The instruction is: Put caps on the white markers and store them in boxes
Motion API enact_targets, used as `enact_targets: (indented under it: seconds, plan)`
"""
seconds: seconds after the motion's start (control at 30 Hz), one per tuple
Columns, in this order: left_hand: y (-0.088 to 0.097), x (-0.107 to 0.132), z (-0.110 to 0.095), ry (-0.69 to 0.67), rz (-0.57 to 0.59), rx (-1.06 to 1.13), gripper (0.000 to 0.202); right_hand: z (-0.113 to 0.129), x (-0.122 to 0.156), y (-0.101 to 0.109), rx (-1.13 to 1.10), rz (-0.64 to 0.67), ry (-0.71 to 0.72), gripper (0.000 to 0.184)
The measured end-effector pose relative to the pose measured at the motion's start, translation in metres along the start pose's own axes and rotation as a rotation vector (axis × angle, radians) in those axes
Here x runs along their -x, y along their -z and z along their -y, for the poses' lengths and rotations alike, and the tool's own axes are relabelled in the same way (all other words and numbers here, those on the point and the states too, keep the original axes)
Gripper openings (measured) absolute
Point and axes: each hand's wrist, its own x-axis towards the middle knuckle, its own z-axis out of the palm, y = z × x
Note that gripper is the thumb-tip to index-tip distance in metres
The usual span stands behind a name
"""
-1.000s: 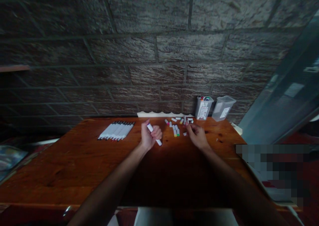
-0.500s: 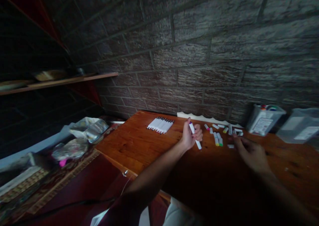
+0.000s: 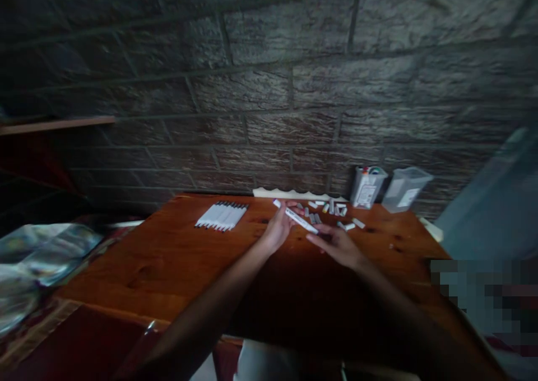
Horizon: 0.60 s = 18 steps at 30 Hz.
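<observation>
**A:** ok so we've got the white marker (image 3: 299, 219) pinched between both hands just above the table (image 3: 176, 258). left hand (image 3: 278, 228) has its grip closed round the far end, right hand (image 3: 336, 245) has fingertips clamped on the near end. any tips for doing this bit well?

**B:** we'd keep the left steady and let the right do the fine work. the barrel looks like smooth plastic, long and slim, so it probably slips if we squeeze only with the tips. we'd hold closer to the middle and keep it low over the wood, so nothing rolls off if it drops.

**A:** fair. the loose caps (image 3: 332, 207) behind are small and stubby with colored ends, scattered near the 2 clear tubs (image 3: 389, 187).

**B:** yeah, and the finished row of markers (image 3: 222, 215) sits flat and neat off to the left, well apart. the table is glossy reddish wood; the brick wall (image 3: 269, 89) behind is rough.
</observation>
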Motion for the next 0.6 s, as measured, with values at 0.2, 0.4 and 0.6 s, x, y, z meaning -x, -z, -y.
enact_targets:
  seconds: [0.2,0.4,0.6]
  plan:
    - [0.018,-0.009,0.005,0.016,0.101,-0.297,0.046,0.008,-0.007,0.01,-0.095,-0.155,0.005,0.051]
    - [0.029,-0.004,0.01,-0.218,0.218,-0.98,0.037,0.02,-0.009,0.075,-0.192,-0.822,0.153,0.06]
    - [0.028,0.001,0.006,-0.249,0.342,-1.281,0.044,0.018,-0.005,0.105,-0.145,-1.085,0.191,0.067]
